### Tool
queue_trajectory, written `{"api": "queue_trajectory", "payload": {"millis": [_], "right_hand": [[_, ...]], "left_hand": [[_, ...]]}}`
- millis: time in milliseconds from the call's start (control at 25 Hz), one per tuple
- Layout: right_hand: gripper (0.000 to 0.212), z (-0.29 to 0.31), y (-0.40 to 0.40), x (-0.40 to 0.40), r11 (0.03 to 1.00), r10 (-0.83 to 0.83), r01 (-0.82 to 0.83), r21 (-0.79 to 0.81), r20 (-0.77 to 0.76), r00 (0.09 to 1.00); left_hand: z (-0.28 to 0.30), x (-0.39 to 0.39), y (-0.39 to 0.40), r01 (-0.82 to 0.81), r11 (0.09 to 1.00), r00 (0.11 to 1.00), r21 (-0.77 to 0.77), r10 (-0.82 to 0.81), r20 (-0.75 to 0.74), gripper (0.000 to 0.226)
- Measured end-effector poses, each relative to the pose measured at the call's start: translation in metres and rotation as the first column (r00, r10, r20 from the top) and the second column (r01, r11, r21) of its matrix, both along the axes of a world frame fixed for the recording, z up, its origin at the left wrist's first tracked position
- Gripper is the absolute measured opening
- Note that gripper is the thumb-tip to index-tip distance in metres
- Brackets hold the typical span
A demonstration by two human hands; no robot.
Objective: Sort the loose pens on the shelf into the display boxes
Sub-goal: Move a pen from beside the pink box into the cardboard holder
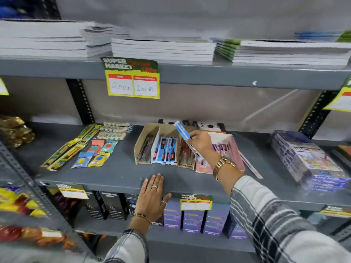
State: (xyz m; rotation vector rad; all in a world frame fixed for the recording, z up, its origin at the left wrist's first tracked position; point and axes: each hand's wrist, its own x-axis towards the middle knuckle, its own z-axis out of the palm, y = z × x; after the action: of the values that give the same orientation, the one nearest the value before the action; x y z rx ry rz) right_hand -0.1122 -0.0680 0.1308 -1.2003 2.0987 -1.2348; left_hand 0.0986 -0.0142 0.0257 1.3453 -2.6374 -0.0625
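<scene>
Plaid-sleeved right forearm reaches in from the lower right, gold watch at the wrist; right hand (201,142) has its grip closed on a long blue-and-white packaged pen (185,136), held tilted in the air above the brown cardboard display box (139,141), over its divider between the middle and right slots. Middle compartment already holds blue-and-white pen packs (165,150) of the same look, so that is judged the target; left slot holds dark packs, right slot red-and-dark ones. Risk: the pack's low end points toward the right slot and the pink display box (238,149) just beside it, so a careless drop could land it in the wrong compartment. Risk: the box is light card and unbraced, a push may slide it back on the grey metal shelf (114,171). A loose pen (250,166) lies past the pink box, near the forearm, and could be swept off. Left hand (152,196) lies flat and empty on the shelf's front lip.
</scene>
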Motion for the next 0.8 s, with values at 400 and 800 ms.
{"api": "queue_trajectory", "payload": {"millis": [400, 800], "right_hand": [[0.026, -0.017, -0.060, 0.068, 0.984, -0.071, 0.088, 0.152, -0.114, 0.991], [0.029, -0.045, -0.092, 0.084, 0.962, 0.023, 0.029, 0.271, -0.188, 0.982]], "left_hand": [[-0.012, 0.058, -0.025, -0.075, 0.997, 0.996, -0.022, 0.075, 0.036, 0.066], [-0.021, 0.062, -0.037, -0.053, 0.997, 0.999, -0.048, 0.053, -0.004, 0.061]]}}
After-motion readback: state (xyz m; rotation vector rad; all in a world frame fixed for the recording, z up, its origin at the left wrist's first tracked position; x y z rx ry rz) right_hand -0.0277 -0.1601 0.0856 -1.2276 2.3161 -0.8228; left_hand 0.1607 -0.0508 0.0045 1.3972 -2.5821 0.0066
